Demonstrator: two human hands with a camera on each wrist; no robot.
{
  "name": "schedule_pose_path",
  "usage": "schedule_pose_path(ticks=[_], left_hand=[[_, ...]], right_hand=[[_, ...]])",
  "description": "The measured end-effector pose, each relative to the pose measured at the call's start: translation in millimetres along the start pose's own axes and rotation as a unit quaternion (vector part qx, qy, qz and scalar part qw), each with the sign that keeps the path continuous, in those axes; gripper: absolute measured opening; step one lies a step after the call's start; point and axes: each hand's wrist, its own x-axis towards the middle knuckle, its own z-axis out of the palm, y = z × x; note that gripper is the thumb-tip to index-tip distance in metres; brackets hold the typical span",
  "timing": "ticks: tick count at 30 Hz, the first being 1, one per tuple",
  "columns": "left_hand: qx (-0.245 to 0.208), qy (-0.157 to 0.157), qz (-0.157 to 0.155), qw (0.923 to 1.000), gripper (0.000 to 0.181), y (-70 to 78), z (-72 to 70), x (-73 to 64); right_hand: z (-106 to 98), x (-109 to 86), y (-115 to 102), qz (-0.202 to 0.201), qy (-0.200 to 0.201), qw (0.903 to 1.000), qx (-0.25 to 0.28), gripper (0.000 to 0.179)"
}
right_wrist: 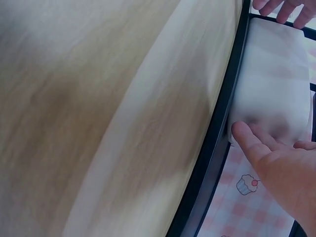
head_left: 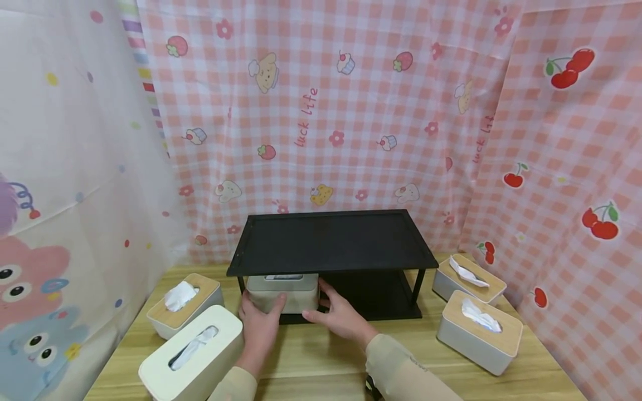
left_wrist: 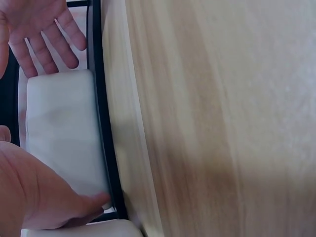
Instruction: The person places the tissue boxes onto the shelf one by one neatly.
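A pale cream tissue box [head_left: 281, 289] stands on the lower tier of a black two-tier rack [head_left: 331, 242], at its left end. The upper tier hides the back of its lid. At the box's left end, my left hand [head_left: 261, 326] has its thumb along the front face and its fingers by the side. My right hand [head_left: 343, 314] is at the opposite end, thumb near the lower front corner. In the left wrist view, the right hand's [left_wrist: 47, 37] fingers are straight and spread, tips close to the box's end [left_wrist: 61, 118].
To the left, a wood-lidded tissue box [head_left: 183, 306] and a larger cream tissue box [head_left: 193, 353] stand on the wooden table [head_left: 311, 356]. On the right are two more wood-lidded boxes, one farther back [head_left: 468, 278] and one nearer [head_left: 478, 331]. Patterned curtains [head_left: 321, 111] enclose the table.
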Motion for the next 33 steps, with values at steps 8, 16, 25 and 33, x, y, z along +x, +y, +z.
schedule_pose_path(ticks=[8, 16, 25, 33], left_hand=[[0.021, 0.005, 0.016, 0.9996, 0.108, 1.0, 2.4, -8.9], [0.047, -0.032, 0.008, 0.9983, 0.111, 4.6, -0.2, -25.5], [0.054, -0.044, 0.022, 0.9973, 0.108, 0.4, -2.1, -37.6], [0.064, -0.07, 0.031, 0.995, 0.108, -1.9, -5.5, -54.1]], right_hand=[[-4, -6.0, 0, -0.006, -0.001, 1.0, -0.004, 0.106], [-7, -14.3, 4, 0.012, 0.003, 0.9999, -0.01, 0.106], [-16, -27.2, 5, 0.014, -0.008, 0.9998, -0.013, 0.107], [-24, -39.1, 16, 0.015, -0.012, 0.9993, -0.031, 0.103]])
